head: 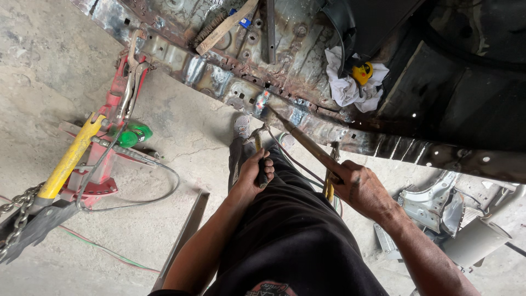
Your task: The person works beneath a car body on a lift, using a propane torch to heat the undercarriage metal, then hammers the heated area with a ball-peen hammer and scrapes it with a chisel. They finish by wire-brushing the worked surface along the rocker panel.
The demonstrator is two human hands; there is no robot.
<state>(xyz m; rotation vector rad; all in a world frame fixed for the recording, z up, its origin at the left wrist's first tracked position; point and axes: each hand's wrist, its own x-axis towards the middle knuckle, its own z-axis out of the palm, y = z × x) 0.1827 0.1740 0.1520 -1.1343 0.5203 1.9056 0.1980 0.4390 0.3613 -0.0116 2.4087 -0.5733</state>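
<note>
My left hand point(253, 175) is closed around the dark handle of a hammer point(259, 159), whose head sits just below the rusty car sill point(307, 118). In my right hand point(359, 189) I grip a long metal chisel bar point(304, 140). The bar slants up and left, and its tip touches the edge of the sill. Both hands are in front of my black trousers, and one grey shoe point(241, 126) shows beneath the sill.
A red hydraulic puller with a yellow handle point(71, 159), chain and hose lies on the concrete at left, beside a green bottle point(133, 135). Locking pliers point(131, 71) clamp the sill's left end. A wire brush point(219, 27), a white rag and a yellow object point(362, 72) lie on the car floor. Loose metal parts point(433, 203) sit at right.
</note>
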